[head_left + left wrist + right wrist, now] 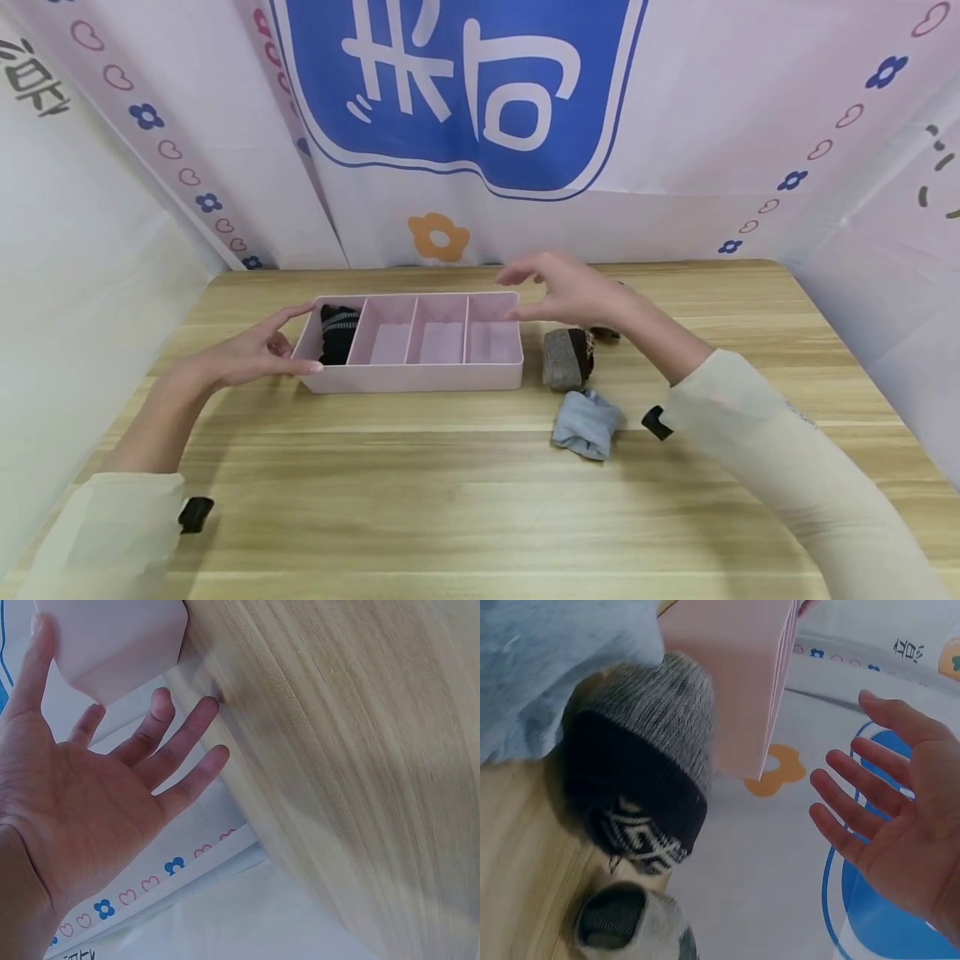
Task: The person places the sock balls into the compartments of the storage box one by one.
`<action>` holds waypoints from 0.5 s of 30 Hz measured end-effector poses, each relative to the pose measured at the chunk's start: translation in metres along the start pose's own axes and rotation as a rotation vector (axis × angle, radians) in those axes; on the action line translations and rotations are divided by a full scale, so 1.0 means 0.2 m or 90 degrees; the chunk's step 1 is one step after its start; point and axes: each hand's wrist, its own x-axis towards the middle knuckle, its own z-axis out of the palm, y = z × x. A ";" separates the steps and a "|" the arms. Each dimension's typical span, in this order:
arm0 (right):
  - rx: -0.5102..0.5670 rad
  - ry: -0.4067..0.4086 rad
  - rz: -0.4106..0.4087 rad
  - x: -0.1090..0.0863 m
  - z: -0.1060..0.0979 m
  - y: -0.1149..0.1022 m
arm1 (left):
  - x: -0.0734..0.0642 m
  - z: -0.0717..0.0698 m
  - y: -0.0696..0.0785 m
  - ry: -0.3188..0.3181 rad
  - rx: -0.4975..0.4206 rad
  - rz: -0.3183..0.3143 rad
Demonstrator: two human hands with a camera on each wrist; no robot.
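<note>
One pink box (412, 379) touched by left hand (251, 352), right hand (570, 290) nearby, all fingers (866, 784) spread

A pale, wood-grained table (390, 508) carries a long pink rectangular box with four compartments (412, 379). To the box's right lie a grey-and-black knitted bundle (562, 358), a light-blue folded cloth bundle (587, 425) just in front, and a small grey, dark-mouthed fabric roll (658, 930) behind.

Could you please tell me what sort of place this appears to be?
It looks like a makeshift booth, perhaps for recording: printed sheets line three sides of a wood-grain table holding a pink divided organizer.
</note>
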 end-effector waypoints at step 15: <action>-0.011 0.044 0.036 -0.22 -0.08 0.21 | 0.01 0.00 0.00 -0.007 0.004 -0.006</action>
